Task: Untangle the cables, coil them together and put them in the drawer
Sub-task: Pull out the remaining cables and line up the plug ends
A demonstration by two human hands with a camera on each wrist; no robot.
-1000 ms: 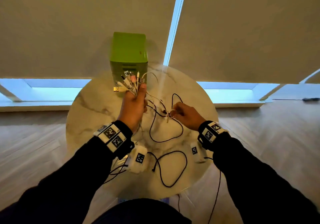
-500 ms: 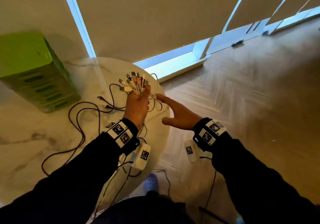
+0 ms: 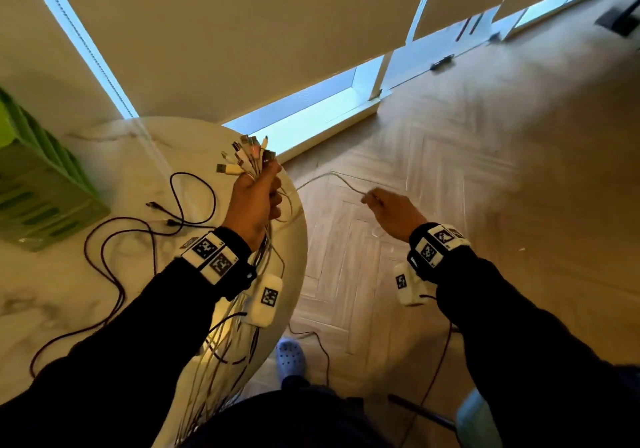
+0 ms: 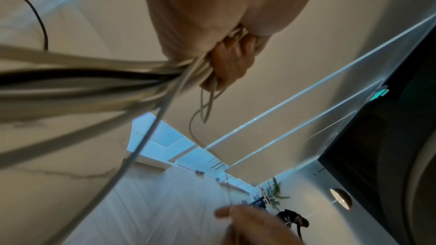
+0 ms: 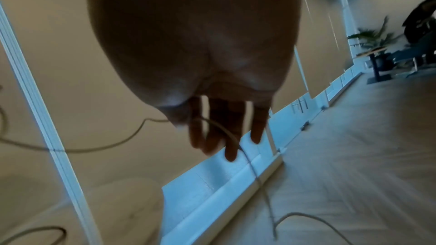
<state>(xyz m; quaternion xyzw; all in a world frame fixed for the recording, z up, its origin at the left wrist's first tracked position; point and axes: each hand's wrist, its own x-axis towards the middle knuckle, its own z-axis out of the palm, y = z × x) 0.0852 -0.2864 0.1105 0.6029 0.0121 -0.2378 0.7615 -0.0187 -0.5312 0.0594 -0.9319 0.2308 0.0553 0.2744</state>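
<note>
Gripped tight in the left hand (image 3: 254, 202) is a bundle of cables (image 3: 258, 174), fingers (image 4: 230, 59) curled fully round it w/ the thumb on top. Connector ends (image 3: 244, 155) fan out just above the fist, pointing up and away from the person; mostly white/cream USB-type plugs, one pinkish. Below the fist the strands hang down past the wrist and forearm, long axis roughly vertical, a mix of pale and dark leads running off the table edge toward the person's lap.

Right hand (image 3: 394, 214) is well apart from the left, out over the wood floor (image 3: 485, 177). It pinches one thin white cable (image 3: 329, 177) btwn thumb and fingertips (image 5: 232, 153); other fingers only loosely bent. That cable arcs from the left fist across the gap to the right hand, roughly horizontal w/ a slight hump, then trails down past the fingers in the right wrist view. Blurred, so exact pinch point is hard to tell.

Left of the left hand, dark cables (image 3: 138, 236) lie looped loose on the round marble table (image 3: 52, 292), apart from both hands. Farther left on the same table stands a green drawer unit (image 3: 38, 188), drawers appear closed. Near the person's feet, below the hands, a blue clog (image 3: 291, 357) shows on the floor.
</note>
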